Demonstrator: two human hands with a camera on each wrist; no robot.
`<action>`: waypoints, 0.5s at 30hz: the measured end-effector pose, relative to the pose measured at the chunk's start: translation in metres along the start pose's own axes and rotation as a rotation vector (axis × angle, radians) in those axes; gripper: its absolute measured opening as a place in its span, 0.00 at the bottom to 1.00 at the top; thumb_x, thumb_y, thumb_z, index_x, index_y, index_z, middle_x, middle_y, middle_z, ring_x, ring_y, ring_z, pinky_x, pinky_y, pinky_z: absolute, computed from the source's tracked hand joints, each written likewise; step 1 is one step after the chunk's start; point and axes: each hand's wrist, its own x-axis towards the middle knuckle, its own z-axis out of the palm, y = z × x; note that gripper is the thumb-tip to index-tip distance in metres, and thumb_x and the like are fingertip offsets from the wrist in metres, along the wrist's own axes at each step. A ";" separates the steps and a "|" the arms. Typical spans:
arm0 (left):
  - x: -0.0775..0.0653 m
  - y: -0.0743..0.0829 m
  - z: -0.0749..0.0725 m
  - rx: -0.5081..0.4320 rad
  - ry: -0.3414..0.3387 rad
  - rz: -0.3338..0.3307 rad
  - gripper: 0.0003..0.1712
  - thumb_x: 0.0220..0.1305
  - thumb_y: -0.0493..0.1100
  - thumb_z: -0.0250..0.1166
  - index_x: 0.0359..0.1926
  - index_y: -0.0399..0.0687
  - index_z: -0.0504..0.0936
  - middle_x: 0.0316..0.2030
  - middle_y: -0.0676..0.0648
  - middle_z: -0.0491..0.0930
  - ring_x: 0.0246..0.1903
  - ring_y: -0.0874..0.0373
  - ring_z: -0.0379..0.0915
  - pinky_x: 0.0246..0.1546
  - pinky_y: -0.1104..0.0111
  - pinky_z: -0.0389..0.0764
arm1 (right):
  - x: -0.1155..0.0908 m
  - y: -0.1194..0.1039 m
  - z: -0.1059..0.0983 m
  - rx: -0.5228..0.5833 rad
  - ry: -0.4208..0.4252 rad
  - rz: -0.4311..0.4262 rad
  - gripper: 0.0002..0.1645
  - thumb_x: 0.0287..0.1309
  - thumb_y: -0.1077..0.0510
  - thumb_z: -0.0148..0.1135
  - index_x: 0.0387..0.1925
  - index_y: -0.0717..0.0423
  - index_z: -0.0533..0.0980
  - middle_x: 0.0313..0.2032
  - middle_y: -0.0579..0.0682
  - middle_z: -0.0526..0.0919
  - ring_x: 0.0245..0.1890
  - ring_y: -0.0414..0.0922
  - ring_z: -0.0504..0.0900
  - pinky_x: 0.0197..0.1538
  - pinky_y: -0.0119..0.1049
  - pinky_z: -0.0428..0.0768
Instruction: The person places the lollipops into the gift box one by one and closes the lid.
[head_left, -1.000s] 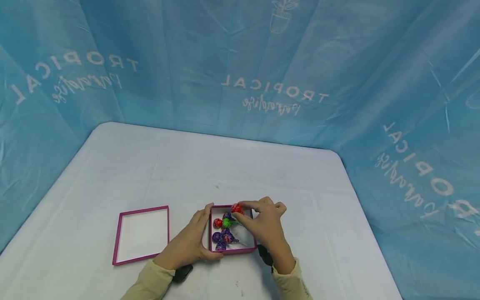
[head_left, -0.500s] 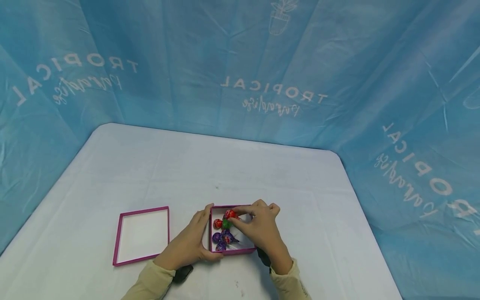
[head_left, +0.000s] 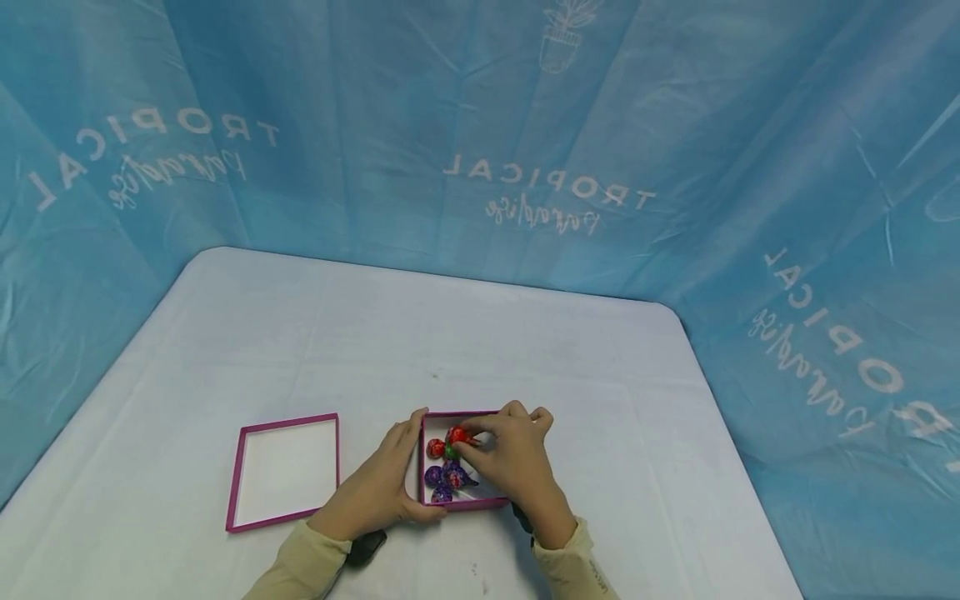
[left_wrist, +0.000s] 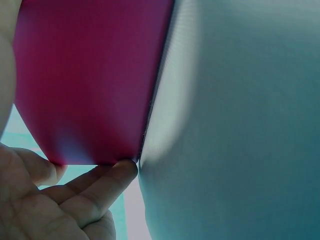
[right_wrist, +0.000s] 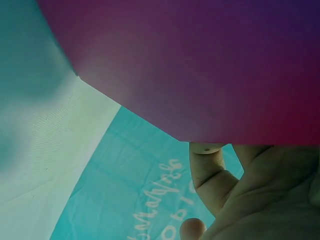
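Observation:
A shallow magenta-edged box (head_left: 472, 504) with a white inside sits at the front middle of the table. My left hand (head_left: 378, 487) holds its left side, thumb at the near edge and fingers by the far corner. In the left wrist view those fingers (left_wrist: 95, 195) press the magenta wall. Inside the box, my right hand (head_left: 517, 454) pinches a red-wrapped lollipop (head_left: 456, 434) between thumb and forefinger. Beneath and beside it lie a green lollipop (head_left: 451, 452), another red one (head_left: 436, 448) and several purple ones (head_left: 454, 476). The box wall hides the right fingertips in the right wrist view.
Left of the box lies a matching shallow square lid or tray (head_left: 233, 479), its white inside facing up. A white cloth covers the table (head_left: 420, 333). Blue printed curtains (head_left: 375, 167) hang behind and at both sides.
My right hand has moved left and lowered the red lollipop from the far right part of the box onto the others. The left hand has kept its hold.

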 end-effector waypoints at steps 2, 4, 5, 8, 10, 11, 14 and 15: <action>0.000 0.000 0.000 -0.003 -0.003 -0.006 0.81 0.37 0.65 0.83 0.80 0.41 0.42 0.71 0.37 0.59 0.69 0.43 0.63 0.66 0.52 0.72 | 0.000 0.000 0.001 -0.005 0.008 -0.011 0.14 0.45 0.42 0.81 0.36 0.38 0.89 0.25 0.35 0.84 0.33 0.37 0.66 0.50 0.57 0.52; 0.000 -0.001 0.000 -0.005 -0.004 -0.008 0.81 0.37 0.64 0.83 0.80 0.41 0.42 0.71 0.37 0.59 0.69 0.43 0.63 0.66 0.52 0.72 | 0.000 0.001 0.002 -0.010 0.019 -0.022 0.14 0.46 0.43 0.81 0.36 0.38 0.89 0.25 0.35 0.84 0.33 0.38 0.66 0.50 0.57 0.52; 0.000 -0.001 0.000 -0.004 -0.005 -0.008 0.81 0.37 0.65 0.83 0.80 0.41 0.42 0.71 0.37 0.59 0.69 0.43 0.62 0.66 0.52 0.71 | -0.001 0.001 0.002 -0.013 0.023 -0.026 0.14 0.46 0.43 0.81 0.36 0.39 0.89 0.25 0.36 0.84 0.33 0.38 0.66 0.50 0.57 0.52; 0.000 0.000 0.000 -0.002 -0.006 -0.007 0.81 0.37 0.65 0.83 0.80 0.40 0.42 0.71 0.37 0.59 0.70 0.43 0.62 0.67 0.52 0.71 | -0.001 0.001 0.003 -0.032 0.027 -0.033 0.14 0.47 0.42 0.80 0.37 0.39 0.89 0.26 0.36 0.84 0.33 0.39 0.66 0.50 0.56 0.52; 0.001 0.000 0.000 0.003 -0.006 -0.006 0.81 0.37 0.65 0.83 0.80 0.40 0.42 0.71 0.37 0.59 0.70 0.43 0.62 0.66 0.52 0.71 | -0.001 0.001 0.004 -0.046 0.027 -0.034 0.14 0.48 0.43 0.80 0.37 0.40 0.89 0.27 0.36 0.85 0.33 0.39 0.67 0.50 0.56 0.52; 0.001 0.000 0.001 0.007 -0.004 -0.005 0.81 0.37 0.65 0.83 0.80 0.40 0.42 0.71 0.37 0.60 0.69 0.43 0.62 0.66 0.52 0.71 | -0.001 0.001 0.004 -0.051 0.028 -0.034 0.14 0.48 0.43 0.79 0.37 0.40 0.89 0.27 0.37 0.85 0.33 0.39 0.67 0.50 0.56 0.52; 0.001 -0.001 0.002 0.013 0.007 0.005 0.80 0.37 0.65 0.83 0.80 0.40 0.43 0.70 0.37 0.61 0.69 0.43 0.64 0.66 0.52 0.72 | -0.001 0.002 0.006 -0.065 0.038 -0.042 0.14 0.49 0.44 0.79 0.38 0.40 0.89 0.30 0.36 0.87 0.34 0.39 0.68 0.50 0.56 0.53; 0.000 -0.001 0.002 0.016 0.012 0.013 0.80 0.37 0.65 0.83 0.80 0.39 0.43 0.70 0.37 0.61 0.68 0.43 0.64 0.65 0.51 0.72 | -0.001 0.002 0.006 -0.070 0.043 -0.047 0.14 0.49 0.44 0.79 0.38 0.40 0.89 0.30 0.36 0.87 0.34 0.39 0.68 0.50 0.56 0.53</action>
